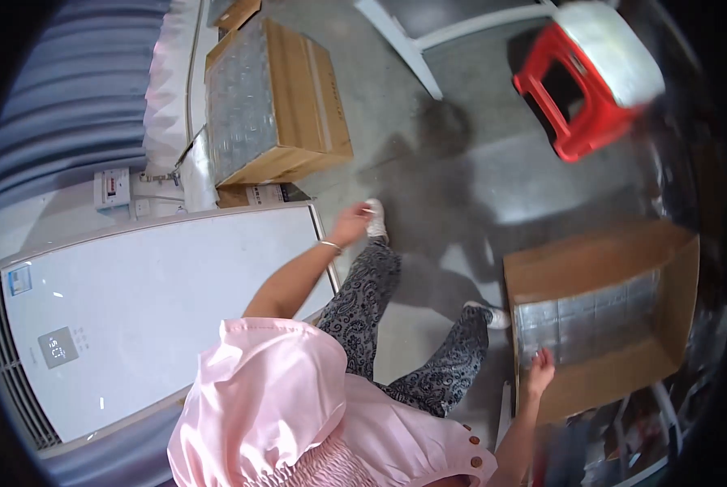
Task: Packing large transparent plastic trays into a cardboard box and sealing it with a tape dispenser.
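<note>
My left hand (pixel 350 225) hangs out in front of my body, above the floor beside my left shoe. Its fingers are loosely bent and slightly apart, and no object shows in them. A bracelet circles that wrist. My right hand (pixel 541 373) hangs at the near left side of an open cardboard box (pixel 595 272), overlapping it in the picture. Its fingers are also loose and apart, with nothing visible in them; whether it touches the box I cannot tell. Clear plastic packs or containers (pixel 595 318) lie inside the box in rows.
A white floor-standing air conditioner (pixel 169 300) is close on my left. Ahead of it stands a cardboard box (pixel 307 97) with clear plastic on one side. A red stool (pixel 558 97) with a pale top is at the far right. A white metal leg frame (pixel 416 61) reaches across the floor.
</note>
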A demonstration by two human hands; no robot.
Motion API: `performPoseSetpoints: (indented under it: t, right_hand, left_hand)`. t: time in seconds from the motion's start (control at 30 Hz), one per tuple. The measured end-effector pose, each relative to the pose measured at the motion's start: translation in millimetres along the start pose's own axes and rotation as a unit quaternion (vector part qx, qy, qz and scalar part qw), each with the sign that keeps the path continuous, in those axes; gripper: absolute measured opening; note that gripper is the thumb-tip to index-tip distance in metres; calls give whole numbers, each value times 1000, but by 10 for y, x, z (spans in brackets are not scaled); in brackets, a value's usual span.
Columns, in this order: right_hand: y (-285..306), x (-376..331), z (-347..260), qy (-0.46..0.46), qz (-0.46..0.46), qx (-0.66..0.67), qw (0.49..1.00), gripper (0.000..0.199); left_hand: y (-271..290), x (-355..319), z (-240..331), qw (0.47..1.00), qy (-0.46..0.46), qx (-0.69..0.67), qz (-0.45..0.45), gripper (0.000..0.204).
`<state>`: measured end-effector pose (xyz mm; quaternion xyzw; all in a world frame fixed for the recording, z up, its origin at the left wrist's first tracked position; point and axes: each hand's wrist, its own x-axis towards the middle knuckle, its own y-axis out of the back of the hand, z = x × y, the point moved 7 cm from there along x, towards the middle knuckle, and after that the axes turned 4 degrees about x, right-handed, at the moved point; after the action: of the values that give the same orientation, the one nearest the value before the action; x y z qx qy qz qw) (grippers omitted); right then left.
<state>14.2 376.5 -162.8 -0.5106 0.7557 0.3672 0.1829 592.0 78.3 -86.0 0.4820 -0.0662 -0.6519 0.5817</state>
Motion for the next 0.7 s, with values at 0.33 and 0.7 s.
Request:
performPoseSetpoints:
  t: [0.33, 0.7]
  right_hand:
    - [-2196, -106, -3653, 142, 55, -202, 967, 29]
    - [-7521, 334, -5838, 427, -143, -247, 858, 70]
  left_hand:
    - [3647, 953, -2176, 894, 229, 96, 373, 58]
    - [4604, 1851, -3259, 899, 340, 28, 275, 68]
